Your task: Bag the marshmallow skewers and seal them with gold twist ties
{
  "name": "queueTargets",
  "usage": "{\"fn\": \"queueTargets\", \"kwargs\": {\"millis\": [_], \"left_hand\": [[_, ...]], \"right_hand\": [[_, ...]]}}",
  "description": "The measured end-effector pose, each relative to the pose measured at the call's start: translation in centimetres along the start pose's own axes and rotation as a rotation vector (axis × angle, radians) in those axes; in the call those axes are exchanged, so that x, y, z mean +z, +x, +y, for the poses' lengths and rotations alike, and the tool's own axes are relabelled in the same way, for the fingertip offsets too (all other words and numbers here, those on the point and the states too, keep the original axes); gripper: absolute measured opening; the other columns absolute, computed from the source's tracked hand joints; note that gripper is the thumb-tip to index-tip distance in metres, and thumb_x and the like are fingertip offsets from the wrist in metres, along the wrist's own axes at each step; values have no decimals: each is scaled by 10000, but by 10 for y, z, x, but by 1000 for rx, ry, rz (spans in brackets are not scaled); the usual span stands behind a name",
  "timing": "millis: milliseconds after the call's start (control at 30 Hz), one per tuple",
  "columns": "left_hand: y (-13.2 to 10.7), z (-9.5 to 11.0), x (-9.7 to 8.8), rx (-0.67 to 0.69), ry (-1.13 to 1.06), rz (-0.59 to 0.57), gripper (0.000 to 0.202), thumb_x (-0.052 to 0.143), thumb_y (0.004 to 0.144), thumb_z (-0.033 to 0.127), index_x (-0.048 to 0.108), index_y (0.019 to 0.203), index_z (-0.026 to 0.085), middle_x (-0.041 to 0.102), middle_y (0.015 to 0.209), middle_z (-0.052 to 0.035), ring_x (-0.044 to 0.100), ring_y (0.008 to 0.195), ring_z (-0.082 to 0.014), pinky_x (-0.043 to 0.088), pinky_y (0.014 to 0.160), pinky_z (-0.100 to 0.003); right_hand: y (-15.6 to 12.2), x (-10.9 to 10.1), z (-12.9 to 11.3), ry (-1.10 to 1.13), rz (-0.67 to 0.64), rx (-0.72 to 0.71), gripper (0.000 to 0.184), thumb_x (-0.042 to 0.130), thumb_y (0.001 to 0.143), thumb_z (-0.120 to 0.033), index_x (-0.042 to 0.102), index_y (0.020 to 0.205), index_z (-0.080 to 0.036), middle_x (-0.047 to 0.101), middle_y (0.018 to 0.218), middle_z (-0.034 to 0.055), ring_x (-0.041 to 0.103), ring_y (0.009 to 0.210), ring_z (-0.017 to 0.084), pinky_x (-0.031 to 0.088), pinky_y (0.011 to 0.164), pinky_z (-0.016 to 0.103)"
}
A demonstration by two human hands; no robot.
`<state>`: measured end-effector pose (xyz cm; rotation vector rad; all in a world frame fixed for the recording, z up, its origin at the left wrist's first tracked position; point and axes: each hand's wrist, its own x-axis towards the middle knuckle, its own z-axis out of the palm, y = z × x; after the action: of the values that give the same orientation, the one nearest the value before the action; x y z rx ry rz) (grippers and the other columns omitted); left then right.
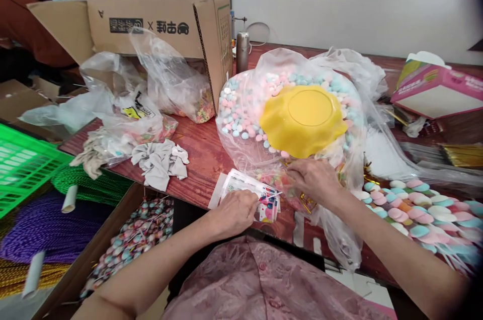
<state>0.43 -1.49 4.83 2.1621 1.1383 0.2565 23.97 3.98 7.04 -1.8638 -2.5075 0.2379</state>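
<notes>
My left hand [237, 212] is closed above a stack of printed cards or packets [241, 181] at the table's front edge. A thin white stick [274, 194] pokes out from its fingertips. My right hand [315, 179] has its fingers curled together over gold twist ties [307, 203] and a clear bag of small colourful pieces [269, 177]. What its fingertips hold is hidden. Just beyond it, an upturned yellow bowl [313, 113] rests on a large clear bag of pink, blue and white candy-like pieces [241, 121].
A cardboard box [151, 23] and plastic bags [173, 83] stand at the left, with a crumpled grey cloth [160, 161] nearby. Pastel lollipop-like pieces [418, 209] lie right. A green crate [26, 169] is at far left. A person's sleeve [33, 23] shows behind.
</notes>
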Motion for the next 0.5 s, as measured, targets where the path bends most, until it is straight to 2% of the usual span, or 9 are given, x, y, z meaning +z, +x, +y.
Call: {"fn": "queueTargets", "kwargs": {"millis": [100, 233, 367, 500], "left_hand": [[9, -6, 3, -5, 90, 6, 331, 349, 997, 244, 553, 746, 172, 550, 750, -35, 463, 700, -164, 342, 702, -286], [9, -9, 4, 7, 18, 43, 334, 387, 990, 260, 504, 688, 178, 484, 678, -1, 407, 647, -144, 281, 648, -280], [4, -5, -2, 23, -199, 52, 374, 419, 985, 299, 427, 632, 176, 397, 621, 33, 361, 618, -117, 247, 618, -272], [3, 0, -7, -36, -527, 32, 392, 444, 962, 385, 461, 632, 175, 368, 614, 38, 371, 613, -107, 269, 579, -244]], "right_hand": [[26, 7, 5, -43, -27, 63, 311, 483, 910, -315, 758, 863, -178, 754, 931, 134, 678, 838, 259, 421, 724, 327], [38, 22, 5, -6, -51, 81, 250, 499, 847, -242, 718, 768, -153, 737, 851, 167, 669, 784, 272, 408, 673, 331], [32, 25, 13, 150, 11, 59, 214, 494, 820, -221, 630, 661, -179, 689, 717, 101, 619, 685, 206, 393, 641, 300], [14, 15, 30, 395, 169, 32, 231, 463, 867, -326, 572, 709, -197, 610, 633, 28, 548, 602, 156, 407, 581, 273]]}}
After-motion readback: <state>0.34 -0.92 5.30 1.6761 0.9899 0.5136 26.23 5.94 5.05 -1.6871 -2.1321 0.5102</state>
